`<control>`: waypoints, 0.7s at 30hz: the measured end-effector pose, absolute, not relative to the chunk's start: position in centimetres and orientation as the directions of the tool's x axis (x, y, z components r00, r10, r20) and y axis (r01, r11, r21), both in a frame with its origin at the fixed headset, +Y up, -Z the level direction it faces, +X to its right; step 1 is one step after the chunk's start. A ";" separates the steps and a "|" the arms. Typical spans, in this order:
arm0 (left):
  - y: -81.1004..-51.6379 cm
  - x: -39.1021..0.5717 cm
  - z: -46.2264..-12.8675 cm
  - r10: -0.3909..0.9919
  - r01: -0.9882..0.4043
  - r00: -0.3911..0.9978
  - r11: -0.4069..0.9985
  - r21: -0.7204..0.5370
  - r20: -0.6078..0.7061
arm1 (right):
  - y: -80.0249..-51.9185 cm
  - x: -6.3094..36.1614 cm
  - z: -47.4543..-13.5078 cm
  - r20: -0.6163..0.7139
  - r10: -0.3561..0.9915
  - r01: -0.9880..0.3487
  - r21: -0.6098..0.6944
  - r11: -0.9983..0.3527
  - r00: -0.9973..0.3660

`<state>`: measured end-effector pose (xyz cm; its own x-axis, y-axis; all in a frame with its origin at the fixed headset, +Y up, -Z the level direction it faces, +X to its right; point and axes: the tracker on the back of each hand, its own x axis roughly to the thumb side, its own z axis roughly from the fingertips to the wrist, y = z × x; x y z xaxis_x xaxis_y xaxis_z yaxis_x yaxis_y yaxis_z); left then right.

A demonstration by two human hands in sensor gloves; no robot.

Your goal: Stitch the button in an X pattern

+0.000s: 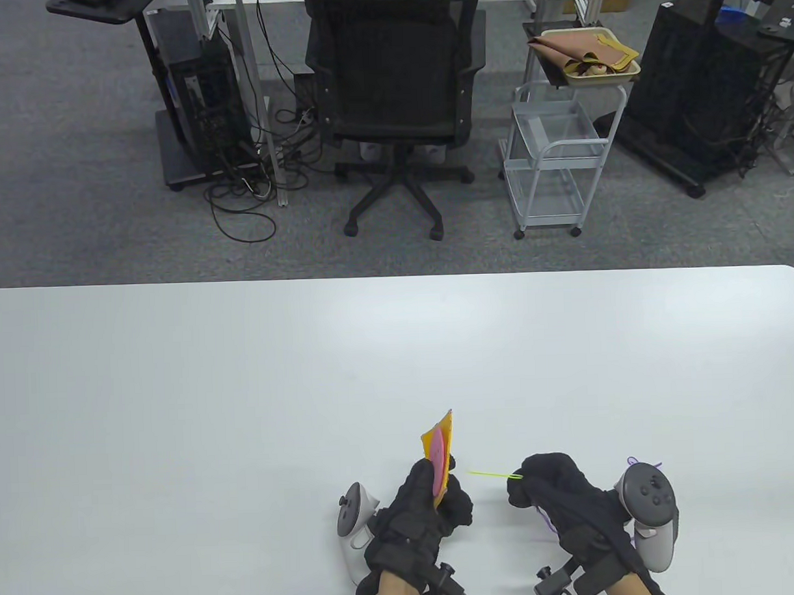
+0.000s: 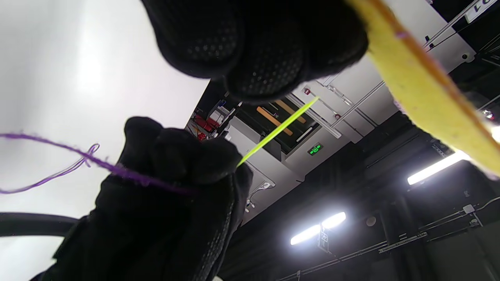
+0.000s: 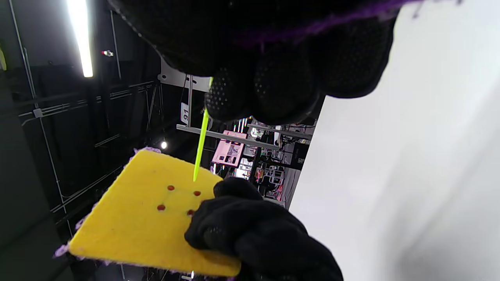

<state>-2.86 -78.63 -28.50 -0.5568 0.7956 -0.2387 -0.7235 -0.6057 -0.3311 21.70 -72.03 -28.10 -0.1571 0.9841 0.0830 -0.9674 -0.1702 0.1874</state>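
My left hand (image 1: 430,504) holds a yellow felt square (image 1: 441,449) upright with a pink button (image 1: 437,465) against its near face. In the right wrist view the felt (image 3: 133,218) shows several small holes with pink behind them. My right hand (image 1: 540,488) pinches a lime-green needle (image 1: 494,474) that points left toward the felt, with a gap between them. In the right wrist view the needle tip (image 3: 194,177) sits just above the holes. Purple thread (image 2: 78,160) trails from my right hand, seen also behind it in the table view (image 1: 637,461).
The white table (image 1: 244,394) stretches far and to both sides of my hands. Beyond its far edge stand a black office chair (image 1: 393,83) and a white wire cart (image 1: 555,155) on grey carpet.
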 end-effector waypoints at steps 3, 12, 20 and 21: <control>-78.7 -2.4 -28.4 0.799 -0.727 -0.546 -0.601 -0.333 -0.251 | -72.1 21.4 -27.9 0.089 0.981 -0.966 0.180 -0.188 -0.174; -78.8 -1.8 -28.4 0.805 -0.722 -0.531 -0.594 -0.356 -0.266 | -72.1 21.1 -27.8 0.085 0.983 -0.967 0.185 -0.175 -0.162; -78.7 -1.7 -28.3 0.805 -0.720 -0.528 -0.594 -0.359 -0.271 | -72.1 20.9 -27.6 0.085 0.983 -0.966 0.191 -0.176 -0.162; -78.7 -1.7 -28.3 0.804 -0.720 -0.529 -0.595 -0.359 -0.272 | -72.2 20.9 -27.6 0.085 0.983 -0.966 0.191 -0.175 -0.161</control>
